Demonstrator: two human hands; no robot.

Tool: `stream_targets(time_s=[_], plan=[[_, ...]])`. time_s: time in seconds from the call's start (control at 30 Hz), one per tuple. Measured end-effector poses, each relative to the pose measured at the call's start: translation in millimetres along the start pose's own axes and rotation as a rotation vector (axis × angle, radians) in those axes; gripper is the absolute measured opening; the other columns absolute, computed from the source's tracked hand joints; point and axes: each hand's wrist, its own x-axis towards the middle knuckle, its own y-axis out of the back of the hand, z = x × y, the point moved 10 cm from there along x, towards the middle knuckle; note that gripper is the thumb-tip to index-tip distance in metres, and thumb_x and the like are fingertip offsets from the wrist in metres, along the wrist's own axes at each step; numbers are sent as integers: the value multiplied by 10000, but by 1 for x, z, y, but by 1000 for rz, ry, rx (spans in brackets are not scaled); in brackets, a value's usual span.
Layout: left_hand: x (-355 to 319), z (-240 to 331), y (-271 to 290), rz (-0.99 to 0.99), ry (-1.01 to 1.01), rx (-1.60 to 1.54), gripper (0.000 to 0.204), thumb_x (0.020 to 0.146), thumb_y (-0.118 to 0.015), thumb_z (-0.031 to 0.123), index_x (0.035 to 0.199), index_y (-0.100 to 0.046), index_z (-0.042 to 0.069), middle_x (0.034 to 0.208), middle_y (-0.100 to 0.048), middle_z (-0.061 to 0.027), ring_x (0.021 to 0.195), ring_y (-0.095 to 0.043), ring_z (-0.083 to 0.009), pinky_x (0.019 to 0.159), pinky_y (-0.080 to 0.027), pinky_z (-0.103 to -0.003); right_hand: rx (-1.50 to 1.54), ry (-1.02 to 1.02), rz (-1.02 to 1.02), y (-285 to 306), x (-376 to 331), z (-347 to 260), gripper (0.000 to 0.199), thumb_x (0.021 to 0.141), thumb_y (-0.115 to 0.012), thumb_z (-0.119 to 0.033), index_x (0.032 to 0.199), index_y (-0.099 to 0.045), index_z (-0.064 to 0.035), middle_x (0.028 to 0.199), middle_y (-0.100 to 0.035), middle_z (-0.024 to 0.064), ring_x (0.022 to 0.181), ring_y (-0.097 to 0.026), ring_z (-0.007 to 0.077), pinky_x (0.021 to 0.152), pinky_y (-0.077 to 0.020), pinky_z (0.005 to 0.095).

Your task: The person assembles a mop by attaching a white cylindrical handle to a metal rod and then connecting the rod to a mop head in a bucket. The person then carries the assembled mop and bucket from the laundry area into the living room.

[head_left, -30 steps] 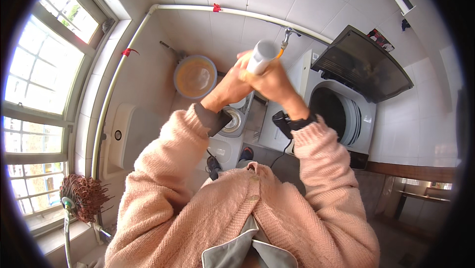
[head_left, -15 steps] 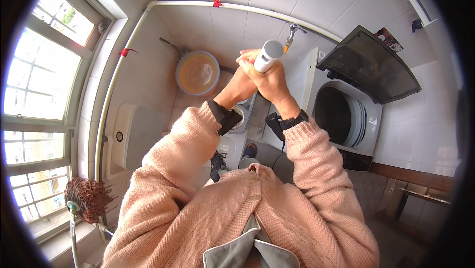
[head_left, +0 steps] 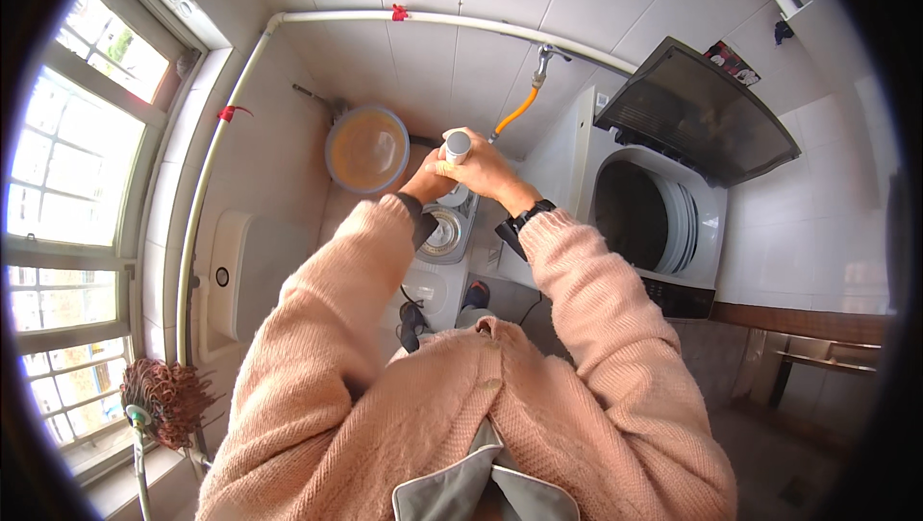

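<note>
So the right hand [head_left: 488, 175] has its grip wrapped round a white handle [head_left: 457, 148] with a greyish end, sitting just above the middle of the frame. The left hand [head_left: 420, 184] is tucked right up against it, but its fingers are mostly hidden, so I honestly can't tell if that grip's clamped on anything. There's a round basin [head_left: 368, 149] upper left of them, an orange hose [head_left: 517, 111] upper centre, and a washing machine [head_left: 673, 218] centre right, lid [head_left: 702, 117] up.
</note>
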Motion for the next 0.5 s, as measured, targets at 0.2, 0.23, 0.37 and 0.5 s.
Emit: stream_targets(time_s=[0.2,0.23,0.37,0.5], plan=[[-3,164,79,-59,-36,-182,231,841,-625,30,1069,-590,30,1067,-631,-137,1019,-607,-248,875,-498,-374,161,241,21,66,1,-137,172,823,-771,-107,896,-638,-26,1026,-667,70,952,-634,167,847,-505,321],[-5,193,91,-83,-114,-109,247,841,-630,32,1084,-591,32,1071,-632,-137,1026,-606,-242,883,-495,-370,193,282,25,76,-1,-159,156,816,-763,-84,872,-627,-30,1030,-675,87,986,-641,193,863,-506,338],[-8,224,100,-46,-59,-200,304,841,-643,32,1139,-583,35,1090,-624,-144,1063,-595,-225,917,-481,-364,207,296,103,84,2,-191,128,825,-706,-61,830,-580,-40,1000,-695,98,1066,-637,243,897,-501,382],[-2,197,90,123,-157,-181,304,850,-633,23,1146,-566,33,1045,-622,-126,1011,-600,-225,887,-483,-373,216,361,209,68,10,-167,202,835,-699,-136,976,-628,-12,863,-656,75,789,-615,175,729,-512,323]])
